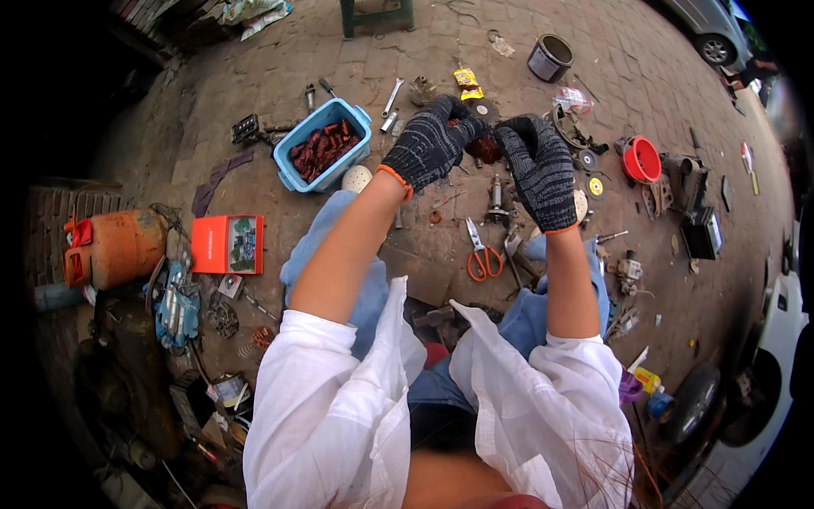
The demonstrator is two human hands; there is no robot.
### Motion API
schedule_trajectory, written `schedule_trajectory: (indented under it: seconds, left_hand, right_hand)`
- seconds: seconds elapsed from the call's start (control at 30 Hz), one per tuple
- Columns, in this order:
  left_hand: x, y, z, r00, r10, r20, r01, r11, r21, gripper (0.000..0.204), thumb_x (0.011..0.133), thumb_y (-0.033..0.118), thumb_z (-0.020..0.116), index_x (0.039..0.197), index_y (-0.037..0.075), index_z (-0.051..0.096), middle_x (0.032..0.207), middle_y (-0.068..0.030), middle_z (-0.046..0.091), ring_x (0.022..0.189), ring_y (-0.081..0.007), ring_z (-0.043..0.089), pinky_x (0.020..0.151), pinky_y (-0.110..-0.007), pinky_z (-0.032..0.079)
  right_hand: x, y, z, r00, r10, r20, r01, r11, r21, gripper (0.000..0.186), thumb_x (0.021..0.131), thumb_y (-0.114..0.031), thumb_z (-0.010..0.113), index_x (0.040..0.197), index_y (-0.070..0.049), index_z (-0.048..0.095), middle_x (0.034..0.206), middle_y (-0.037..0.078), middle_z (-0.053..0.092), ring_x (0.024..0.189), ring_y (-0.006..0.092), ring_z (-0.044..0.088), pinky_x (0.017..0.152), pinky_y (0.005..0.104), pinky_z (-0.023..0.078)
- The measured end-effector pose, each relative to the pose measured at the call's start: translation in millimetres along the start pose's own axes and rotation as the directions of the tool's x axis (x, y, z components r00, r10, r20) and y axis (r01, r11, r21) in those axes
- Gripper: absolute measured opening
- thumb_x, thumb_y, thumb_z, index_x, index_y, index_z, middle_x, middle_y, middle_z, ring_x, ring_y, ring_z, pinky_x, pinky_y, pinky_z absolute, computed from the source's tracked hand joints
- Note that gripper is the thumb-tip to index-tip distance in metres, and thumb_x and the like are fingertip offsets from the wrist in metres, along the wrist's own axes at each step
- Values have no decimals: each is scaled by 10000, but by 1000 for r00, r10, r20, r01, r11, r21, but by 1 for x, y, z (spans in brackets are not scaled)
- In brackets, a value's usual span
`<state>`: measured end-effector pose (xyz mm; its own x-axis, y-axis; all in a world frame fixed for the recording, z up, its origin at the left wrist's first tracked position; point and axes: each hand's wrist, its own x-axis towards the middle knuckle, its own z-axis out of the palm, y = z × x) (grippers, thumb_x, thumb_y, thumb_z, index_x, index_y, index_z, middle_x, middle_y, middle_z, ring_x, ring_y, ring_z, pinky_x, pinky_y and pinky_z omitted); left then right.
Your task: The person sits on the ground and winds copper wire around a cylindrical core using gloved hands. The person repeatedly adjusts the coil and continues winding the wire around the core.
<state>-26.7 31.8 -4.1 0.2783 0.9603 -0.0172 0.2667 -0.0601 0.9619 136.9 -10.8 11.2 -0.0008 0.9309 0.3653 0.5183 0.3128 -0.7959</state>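
My left hand [428, 142], in a dark grey knit glove with an orange cuff, is closed at the fingertips around a dark red, ragged bundle [486, 150]. From the other side my right hand [541, 168], gloved alike, pinches at the same bundle. The gloves partly cover it, so its exact kind is unclear. Similar dark red pieces [326, 151] fill a light blue plastic basin [290, 175] left of my left hand. On the ground below the hands lie orange-handled scissors [483, 261] and a metal shaft-like part [497, 200].
A wrench [393, 97], yellow packets [467, 82] and an open can [550, 58] lie beyond my hands. At right are a red bowl [642, 159], grinding discs [595, 187] and machine parts. An orange gas cylinder [127, 246] and a red box [212, 244] stand at left.
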Motion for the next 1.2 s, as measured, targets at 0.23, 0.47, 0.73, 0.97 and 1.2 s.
schedule_trajectory:
  seconds: [0.23,0.47,0.73,0.97,1.2]
  left_hand:
    - [-3,23,-17,931,-327,160,324,542,-776,168,869,219,562,937,65,569,653,-6,505,480,-55,420,375,-179,297]
    - [-8,20,-18,927,-144,346,363,573,-735,284,869,288,560,1065,82,561,779,-24,548,538,-52,434,417,-154,324]
    - [-15,35,-7,957,95,275,59,862,-503,429,725,139,727,1107,70,546,843,-43,601,659,-83,566,501,-212,481]
    - [-17,35,-8,919,341,199,-320,938,-133,434,673,133,759,1049,57,555,941,-64,590,809,-141,577,666,-260,492]
    - [-10,21,-2,899,433,73,-439,880,180,435,671,146,757,1037,39,546,977,-86,573,913,-179,563,806,-303,475]
  right_hand:
    - [-10,-15,12,994,-81,72,84,995,-48,135,767,-136,631,845,-32,595,778,139,591,734,311,558,655,376,432]
    - [-1,9,1,986,-164,6,163,978,-131,210,759,-30,588,962,6,547,885,162,563,799,287,561,760,335,448]
    - [2,8,-9,988,-153,11,153,984,-93,232,730,-23,602,954,-1,548,876,153,564,824,279,562,762,326,449]
    - [10,4,-27,997,-57,-51,56,998,-26,132,779,-75,628,882,-2,587,789,134,584,709,237,585,684,306,471]
    - [3,-25,-27,998,-7,-60,14,993,117,157,771,-101,649,883,-4,597,766,135,589,666,225,577,643,302,466]
